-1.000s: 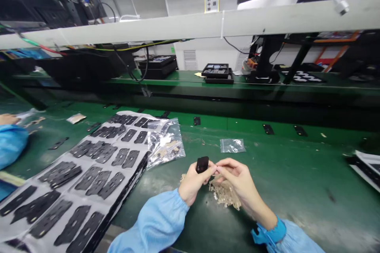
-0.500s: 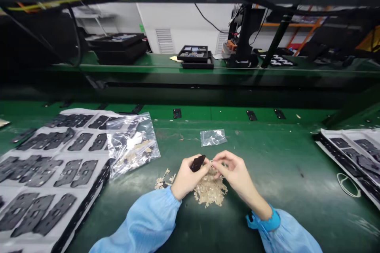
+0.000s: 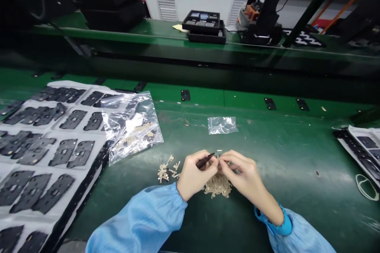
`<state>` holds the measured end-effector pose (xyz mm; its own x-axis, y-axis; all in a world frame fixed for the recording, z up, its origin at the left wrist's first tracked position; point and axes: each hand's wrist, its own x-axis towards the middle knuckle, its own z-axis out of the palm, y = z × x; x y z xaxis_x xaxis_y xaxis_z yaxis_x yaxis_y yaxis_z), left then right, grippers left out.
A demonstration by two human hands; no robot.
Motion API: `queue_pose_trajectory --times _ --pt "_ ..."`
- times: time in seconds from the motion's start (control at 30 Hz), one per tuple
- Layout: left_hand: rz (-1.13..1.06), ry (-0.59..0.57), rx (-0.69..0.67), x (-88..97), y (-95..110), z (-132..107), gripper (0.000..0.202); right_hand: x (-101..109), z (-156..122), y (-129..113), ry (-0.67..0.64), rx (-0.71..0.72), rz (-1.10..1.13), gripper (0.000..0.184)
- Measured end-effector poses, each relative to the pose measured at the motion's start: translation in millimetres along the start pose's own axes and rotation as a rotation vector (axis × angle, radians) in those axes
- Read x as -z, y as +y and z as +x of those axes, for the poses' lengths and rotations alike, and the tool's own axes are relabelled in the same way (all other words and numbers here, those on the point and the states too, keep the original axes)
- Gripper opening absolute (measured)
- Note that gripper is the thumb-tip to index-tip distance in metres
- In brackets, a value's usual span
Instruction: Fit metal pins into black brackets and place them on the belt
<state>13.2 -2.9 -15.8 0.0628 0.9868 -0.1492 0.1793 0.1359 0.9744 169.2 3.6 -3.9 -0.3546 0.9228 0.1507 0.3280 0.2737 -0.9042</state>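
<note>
My left hand pinches a flat black part, seen nearly edge-on and tilted. Its fingertips meet those of my right hand over a heap of small beige pieces. The right fingers are pressed together; whatever sits between them is too small to make out. Left of the left hand lies a looser scatter of beige pieces, some dark bits among them. Beyond the hands rests a small clear plastic bag.
On the left, a white-lined tray holds rows of black plates. A large clear zip bag with beige pieces overlaps its edge. Another tray and a white loop are at right. Black boxes stand on the back shelf.
The view has tipped down and shifted, so the shelf sits higher. The black part has turned from showing its flat face to nearly edge-on. Both hands stay together over the heap.
</note>
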Motion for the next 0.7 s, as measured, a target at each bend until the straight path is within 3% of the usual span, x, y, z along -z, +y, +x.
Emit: queue_pose_trajectory --times 0.13,0.37,0.7 --pt "-0.014 -0.023 0.031 1.0 1.1 -0.2 0.014 1.9 0.1 1.4 -0.045 -0.056 0.023 0.015" --pt "0.005 -0.01 0.04 0.3 -2.8 -0.7 0.013 0.4 -3.3 6.8 -0.046 0.028 -0.129 0.014" --pt "-0.053 -0.038 0.035 0.6 3.6 0.0 0.013 3.2 0.2 2.4 -0.04 -0.172 0.103 0.013"
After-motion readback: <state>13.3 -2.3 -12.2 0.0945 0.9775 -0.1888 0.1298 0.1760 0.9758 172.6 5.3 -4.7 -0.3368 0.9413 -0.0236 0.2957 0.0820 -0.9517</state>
